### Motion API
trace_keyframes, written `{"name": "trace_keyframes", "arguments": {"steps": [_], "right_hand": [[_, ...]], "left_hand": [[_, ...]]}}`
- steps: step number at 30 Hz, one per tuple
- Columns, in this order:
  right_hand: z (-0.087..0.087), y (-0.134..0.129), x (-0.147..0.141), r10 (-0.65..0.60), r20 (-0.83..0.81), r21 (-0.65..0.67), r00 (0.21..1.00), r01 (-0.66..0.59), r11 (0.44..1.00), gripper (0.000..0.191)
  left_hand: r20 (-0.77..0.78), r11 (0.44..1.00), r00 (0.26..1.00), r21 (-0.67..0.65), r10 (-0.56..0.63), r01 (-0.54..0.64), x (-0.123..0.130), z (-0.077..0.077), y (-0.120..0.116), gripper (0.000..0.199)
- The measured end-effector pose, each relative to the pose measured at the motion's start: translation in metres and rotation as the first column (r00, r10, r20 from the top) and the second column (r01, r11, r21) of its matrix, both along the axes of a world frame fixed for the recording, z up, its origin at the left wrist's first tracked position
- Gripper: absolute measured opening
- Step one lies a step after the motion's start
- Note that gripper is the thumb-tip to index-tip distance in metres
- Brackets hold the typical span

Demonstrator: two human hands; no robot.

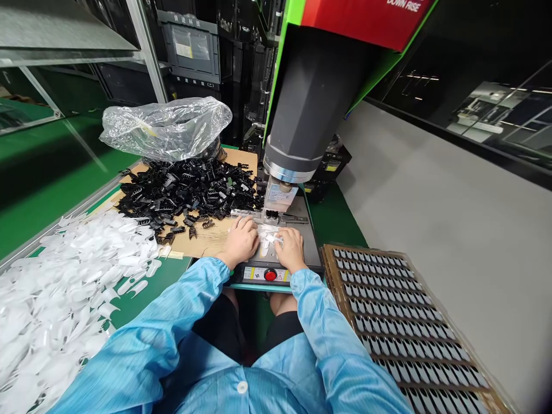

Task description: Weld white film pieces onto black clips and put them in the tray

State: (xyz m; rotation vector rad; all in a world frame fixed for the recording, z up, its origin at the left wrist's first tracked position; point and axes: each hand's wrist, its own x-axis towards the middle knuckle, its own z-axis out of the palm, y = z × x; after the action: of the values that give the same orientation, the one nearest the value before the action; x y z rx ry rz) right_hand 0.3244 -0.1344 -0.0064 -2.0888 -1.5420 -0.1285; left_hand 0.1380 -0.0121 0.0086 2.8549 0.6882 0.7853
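My left hand (pixel 242 240) rests on the machine's dark base, fingers curled together at the left end of some white plastic pieces (pixel 268 234). What its fingertips hold, if anything, is hidden. Opposite it, my right hand (pixel 291 247) is closed, with thumb and fingers on a white piece at the edge of that small group. Just beyond my fingers is a metal fixture (pixel 295 219) with a black part (pixel 271 214) in its middle. The press head (pixel 281 194) hangs directly above that fixture. A red button (pixel 270 275) sits on the front panel below my hands.
To the left lie a heap of black plastic clips (pixel 185 187) on cardboard (pixel 207 245) and a large pile of white plastic pieces (pixel 64 293). A clear plastic bag (pixel 168 129) stands behind the clips. At right, a tray (pixel 326 259) holds rows of assembled parts.
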Motion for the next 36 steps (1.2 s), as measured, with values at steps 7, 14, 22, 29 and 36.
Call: {"name": "trace_keyframes", "arguments": {"steps": [7, 14, 22, 29, 36], "right_hand": [[0.0, -0.005, 0.005, 0.049, -0.005, 0.041, 0.999, -0.049, 0.998, 0.019], [-0.015, 0.006, 0.009, -0.16, -0.083, 0.079, 0.984, 0.167, 0.983, 0.041], [-0.02, 0.013, -0.011, -0.204, -0.038, -0.033, 0.978, 0.203, 0.979, 0.049], [-0.021, 0.031, -0.036, -0.277, -0.147, 0.082, 0.95, 0.291, 0.953, 0.048], [-0.017, 0.039, -0.032, -0.27, -0.315, 0.176, 0.91, 0.336, 0.925, 0.044]], "left_hand": [[0.071, 0.978, 0.986, -0.158, 0.148, -0.135, -0.016, -0.009, 0.019, 0.028], [-0.016, 0.972, 0.999, -0.229, 0.044, -0.046, -0.049, -0.023, 0.044, 0.086], [-0.046, 0.955, 0.998, -0.296, -0.034, 0.019, -0.011, -0.032, 0.018, 0.095], [-0.008, 0.978, 1.0, -0.208, 0.01, -0.011, 0.021, -0.034, -0.004, 0.061], [0.085, 0.959, 0.996, -0.283, 0.017, 0.008, 0.023, -0.024, -0.008, 0.048]]}}
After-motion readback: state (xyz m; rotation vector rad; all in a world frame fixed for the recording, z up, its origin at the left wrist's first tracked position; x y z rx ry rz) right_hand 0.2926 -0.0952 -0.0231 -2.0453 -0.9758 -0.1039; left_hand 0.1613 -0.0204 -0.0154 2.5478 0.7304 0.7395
